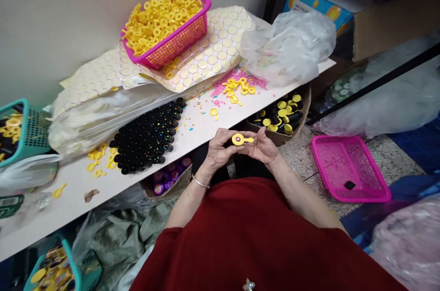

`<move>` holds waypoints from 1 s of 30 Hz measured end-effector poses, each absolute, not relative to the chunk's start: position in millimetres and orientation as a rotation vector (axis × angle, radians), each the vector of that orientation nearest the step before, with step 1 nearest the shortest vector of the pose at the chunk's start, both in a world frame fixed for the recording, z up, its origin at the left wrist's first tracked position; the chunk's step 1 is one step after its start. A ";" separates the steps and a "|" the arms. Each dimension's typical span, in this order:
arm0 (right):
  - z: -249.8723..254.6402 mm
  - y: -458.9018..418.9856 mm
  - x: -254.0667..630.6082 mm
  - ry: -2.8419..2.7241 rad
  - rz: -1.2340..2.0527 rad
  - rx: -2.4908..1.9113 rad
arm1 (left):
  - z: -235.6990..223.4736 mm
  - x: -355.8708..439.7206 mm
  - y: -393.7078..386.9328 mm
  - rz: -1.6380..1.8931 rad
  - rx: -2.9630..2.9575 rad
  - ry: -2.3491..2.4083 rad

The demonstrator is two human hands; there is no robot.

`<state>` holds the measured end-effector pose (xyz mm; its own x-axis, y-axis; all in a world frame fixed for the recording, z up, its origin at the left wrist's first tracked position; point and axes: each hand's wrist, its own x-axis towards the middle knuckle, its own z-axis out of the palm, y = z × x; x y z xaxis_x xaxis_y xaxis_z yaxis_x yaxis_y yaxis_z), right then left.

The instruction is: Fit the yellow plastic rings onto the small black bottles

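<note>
My left hand (220, 149) pinches a yellow ring-shaped plastic piece with a short handle (238, 139) between thumb and fingers. A pink spot shows in the ring's middle. My right hand (264, 148) is beside it, its fingers under the handle and its thumb raised apart. Both hands are in front of the white table's edge. Similar yellow pieces (240, 85) lie on the table among small pink beads (220, 82), and a single yellow piece (214, 112) lies closer. Left of my hands, many black tubes (144, 137) stand packed together, with coloured bits on them.
A pink basket (182, 43) heaped with yellow pieces sits on sheets of round stickers (223, 34). Clear plastic bags (288, 48) lie at the right end. Below the table edge is a box of black tubes with yellow caps (282, 114). A pink tray (350, 167) rests on the floor.
</note>
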<state>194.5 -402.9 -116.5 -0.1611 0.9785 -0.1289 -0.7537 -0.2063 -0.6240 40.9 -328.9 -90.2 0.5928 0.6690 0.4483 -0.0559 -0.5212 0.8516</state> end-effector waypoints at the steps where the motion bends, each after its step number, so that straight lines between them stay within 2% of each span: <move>1: -117.6 -406.5 195.8 -0.493 1.686 -0.597 | -89.7 42.4 -330.4 0.993 1.892 0.483; 5: -117.9 -418.6 197.6 -0.473 1.644 -0.567 | -88.7 49.4 -335.1 0.934 1.926 0.457; 14: -108.9 -434.6 207.2 -0.391 1.531 -0.910 | -93.4 69.0 -348.8 0.718 2.161 0.420; 19: -109.5 -435.2 206.2 -0.379 1.534 -0.929 | -102.7 71.9 -351.8 0.619 2.265 0.425; 26: -118.7 -436.2 202.2 -0.431 1.431 -0.933 | -112.8 78.1 -350.3 0.658 2.308 0.336; 30: -125.1 -428.9 203.6 -0.398 1.320 -0.920 | -121.8 87.5 -344.6 0.685 2.218 0.462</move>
